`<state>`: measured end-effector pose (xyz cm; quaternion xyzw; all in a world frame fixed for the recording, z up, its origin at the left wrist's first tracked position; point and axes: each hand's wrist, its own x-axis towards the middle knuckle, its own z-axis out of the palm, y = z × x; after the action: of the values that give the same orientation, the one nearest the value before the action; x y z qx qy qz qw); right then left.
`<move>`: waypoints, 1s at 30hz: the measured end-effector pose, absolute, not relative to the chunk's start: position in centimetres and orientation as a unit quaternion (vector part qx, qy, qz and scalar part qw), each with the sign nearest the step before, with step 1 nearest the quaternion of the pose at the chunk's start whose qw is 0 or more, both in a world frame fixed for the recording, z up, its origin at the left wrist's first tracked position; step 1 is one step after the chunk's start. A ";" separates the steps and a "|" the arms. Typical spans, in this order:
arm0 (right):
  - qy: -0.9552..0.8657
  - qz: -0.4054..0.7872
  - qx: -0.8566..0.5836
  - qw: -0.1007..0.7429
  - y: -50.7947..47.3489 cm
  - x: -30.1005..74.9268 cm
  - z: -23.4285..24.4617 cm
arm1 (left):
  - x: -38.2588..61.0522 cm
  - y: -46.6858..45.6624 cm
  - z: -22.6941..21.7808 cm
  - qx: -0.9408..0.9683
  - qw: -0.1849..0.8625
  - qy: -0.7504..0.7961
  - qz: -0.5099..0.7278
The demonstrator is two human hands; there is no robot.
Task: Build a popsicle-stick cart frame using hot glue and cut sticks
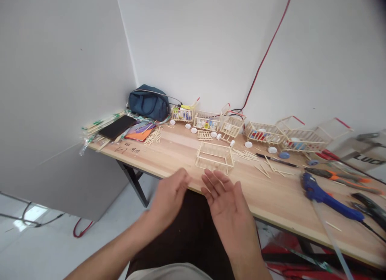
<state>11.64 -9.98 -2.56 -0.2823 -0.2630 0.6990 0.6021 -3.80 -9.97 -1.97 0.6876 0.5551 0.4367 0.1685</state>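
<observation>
My left hand (pixel 169 195) is in front of the table's near edge. Its fingers are curled in with the thumb against them, slightly blurred, and whatever they may hold is hidden. Beside it, my right hand (pixel 227 203) is open, palm up, fingers spread a little, with nothing on it. Just beyond both hands, an open box-shaped frame of thin wooden sticks (pixel 216 161) rests on the table, apart from my fingers. Behind it lies a small slatted stick panel (pixel 205 135). Loose wooden sticks (pixel 247 155) are scattered to the right of the frame.
Several miniature stick shopping carts (pixel 265 133) with white wheels line the wall. At right lie a blue glue gun (pixel 319 193), orange-handled pliers (pixel 337 176) and a black pen (pixel 276 160). At left are a stick pile (pixel 153 136), a black tablet-like slab (pixel 117 126) and a blue bag (pixel 149 103).
</observation>
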 end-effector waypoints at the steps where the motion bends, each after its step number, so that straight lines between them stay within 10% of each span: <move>1: -0.274 0.688 -0.289 0.607 -10.0 12.0 -2.6 | -5.2 -9.5 -1.2 0.668 0.149 0.578 0.445; 19: -0.329 0.552 -0.352 0.681 -8.5 17.0 -4.2 | -18.9 -2.9 -0.4 0.710 -0.004 0.579 0.402; 27: -0.477 0.838 -0.197 0.177 -12.0 13.4 -8.0 | -18.3 -7.1 -7.7 0.794 0.042 0.545 0.267; 30: -0.520 0.760 -0.307 0.240 -11.3 11.0 -12.0 | -19.2 -6.4 -7.6 0.761 0.016 0.580 0.291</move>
<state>11.04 -11.30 -11.97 -0.3072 -0.5203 0.7598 0.2399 -19.18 -6.37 -7.58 0.7609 0.5798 0.2910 0.0161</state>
